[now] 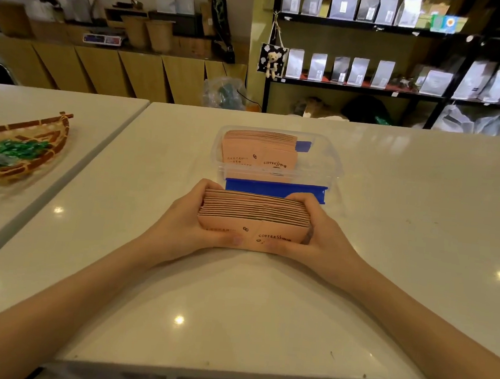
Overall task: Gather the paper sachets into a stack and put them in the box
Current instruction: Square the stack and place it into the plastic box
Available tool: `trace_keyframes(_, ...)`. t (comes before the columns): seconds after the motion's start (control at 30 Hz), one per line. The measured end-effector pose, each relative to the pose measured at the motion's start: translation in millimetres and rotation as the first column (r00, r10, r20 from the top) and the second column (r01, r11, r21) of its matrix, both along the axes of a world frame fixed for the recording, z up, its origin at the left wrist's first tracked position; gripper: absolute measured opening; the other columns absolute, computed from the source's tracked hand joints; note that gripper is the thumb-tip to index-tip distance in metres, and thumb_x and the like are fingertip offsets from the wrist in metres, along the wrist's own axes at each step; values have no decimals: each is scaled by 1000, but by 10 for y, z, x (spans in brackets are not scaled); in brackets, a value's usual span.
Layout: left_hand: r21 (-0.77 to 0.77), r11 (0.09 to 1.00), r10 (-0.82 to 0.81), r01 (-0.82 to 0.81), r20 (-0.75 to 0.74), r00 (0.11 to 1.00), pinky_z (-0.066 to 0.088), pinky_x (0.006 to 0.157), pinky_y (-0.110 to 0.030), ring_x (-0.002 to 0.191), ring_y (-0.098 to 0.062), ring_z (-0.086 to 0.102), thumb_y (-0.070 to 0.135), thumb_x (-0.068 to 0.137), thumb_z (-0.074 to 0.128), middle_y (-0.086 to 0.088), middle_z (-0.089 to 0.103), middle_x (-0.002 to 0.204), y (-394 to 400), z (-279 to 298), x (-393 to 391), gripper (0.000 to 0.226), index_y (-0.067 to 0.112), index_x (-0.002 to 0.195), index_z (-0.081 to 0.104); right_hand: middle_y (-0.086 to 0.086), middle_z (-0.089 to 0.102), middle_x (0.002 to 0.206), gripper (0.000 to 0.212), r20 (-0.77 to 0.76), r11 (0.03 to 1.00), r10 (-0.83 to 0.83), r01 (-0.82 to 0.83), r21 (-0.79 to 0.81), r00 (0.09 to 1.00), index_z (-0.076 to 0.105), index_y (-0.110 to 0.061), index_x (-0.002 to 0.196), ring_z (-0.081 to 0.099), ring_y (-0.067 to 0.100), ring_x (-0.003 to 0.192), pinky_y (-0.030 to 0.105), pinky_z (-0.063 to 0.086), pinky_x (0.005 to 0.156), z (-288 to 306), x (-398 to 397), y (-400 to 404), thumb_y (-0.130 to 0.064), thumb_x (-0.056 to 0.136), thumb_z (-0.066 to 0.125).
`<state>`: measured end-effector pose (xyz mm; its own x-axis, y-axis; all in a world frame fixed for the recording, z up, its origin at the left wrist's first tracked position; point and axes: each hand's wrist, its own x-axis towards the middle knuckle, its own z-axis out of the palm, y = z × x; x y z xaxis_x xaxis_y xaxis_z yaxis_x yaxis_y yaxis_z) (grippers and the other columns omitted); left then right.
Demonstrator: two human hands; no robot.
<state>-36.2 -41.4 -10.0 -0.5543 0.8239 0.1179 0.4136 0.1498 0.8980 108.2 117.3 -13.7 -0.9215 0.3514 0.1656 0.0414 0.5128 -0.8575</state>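
Observation:
A stack of pink paper sachets [254, 216] printed with "COFFEE" stands on edge on the white table, squeezed between both hands. My left hand [190, 223] grips its left end and my right hand [320, 233] grips its right end, with thumbs on the front sachet. Just beyond it stands a clear plastic box [319, 165] with a blue clip [275, 189] on its near side. Another row of pink sachets [259, 151] stands in the left part of the box.
A woven basket [37, 142] with green-wrapped sweets sits on the neighbouring table at the left. A gap runs between the two tables. Shelves with silver bags [357, 70] stand behind the table's far edge.

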Motion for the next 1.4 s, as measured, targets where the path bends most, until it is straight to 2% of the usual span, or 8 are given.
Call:
trace_keyframes(0.2, -61, 996, -67, 72, 73, 995, 50, 67, -8, 95, -3, 57, 21, 59, 76, 21, 52, 106, -61, 104, 2, 78, 46, 115, 28, -10, 51, 123, 67, 35, 999, 35, -34, -14, 999, 40, -41, 116, 49, 7, 113, 26, 49, 91, 22, 45, 47, -48, 57, 73)
trace_keyframes(0.37, -131, 989, -86, 63, -177, 980, 44, 84, -18, 99, -1, 55, 39, 57, 74, 22, 57, 105, -112, 181, -87, 54, 46, 102, 45, -29, 47, 111, 45, 16, 989, 34, -36, 143, 999, 46, -47, 106, 42, -5, 112, 15, 38, 89, 103, 65, 81, -41, 68, 70)
trace_keyframes(0.5, -235, 972, -122, 26, -403, 907, 37, 74, -11, 96, 8, 48, 53, 57, 68, 33, 50, 95, -107, 311, -125, 41, 55, 90, 44, -29, 46, 101, 48, 115, 861, 96, -141, 489, 989, 50, -36, 113, 42, -3, 103, 17, 39, 89, 285, 7, 162, -54, 69, 60)
trace_keyframes(0.67, -400, 915, -270, 56, -503, 821, 37, 70, -10, 92, 1, 48, 44, 66, 70, 25, 51, 92, -5, 497, -166, 39, 48, 96, 45, -29, 41, 91, 43, 302, 723, 145, -310, 618, 942, 52, -33, 109, 44, 0, 93, 8, 37, 74, 567, -136, 205, -52, 71, 62)
trace_keyframes(0.87, -468, 884, -325, 29, -568, 756, 36, 65, -11, 82, -2, 50, 45, 65, 69, 19, 55, 88, 200, 877, -307, 43, 31, 104, 57, -28, 42, 90, 44, 296, 711, 137, -302, 635, 945, 54, -30, 109, 46, 0, 89, 14, 40, 79, 908, -276, 397, -51, 70, 63)
trace_keyframes(1.0, -438, 899, -319, 17, -628, 709, 36, 65, -12, 80, 0, 50, 45, 65, 69, 21, 55, 85, 385, 1192, -459, 40, 31, 100, 56, -9, 52, 98, 48, 255, 708, 94, -244, 662, 962, 53, -29, 113, 49, 7, 91, 21, 43, 80, 1167, -403, 576, -49, 70, 63)
trace_keyframes(1.1, -398, 917, -279, -8, -657, 700, 35, 63, -10, 78, 5, 49, 42, 66, 69, 23, 51, 82, 546, 1340, -614, 42, 29, 103, 55, -19, 48, 89, 47, 199, 717, 65, -185, 672, 978, 53, -29, 113, 46, 4, 89, 14, 39, 76, 1289, -553, 745, -49, 71, 63)
trace_keyframes(1.4, -494, 869, -318, -19, -589, 743, 35, 76, -15, 93, -4, 46, 46, 67, 68, 13, 52, 102, 934, 1021, -1004, 37, 34, 97, 50, -3, 55, 101, 50, 305, 713, 33, -237, 660, 952, 54, -28, 115, 47, 9, 90, 24, 42, 79, 1044, -932, 1047, -50, 71, 63)
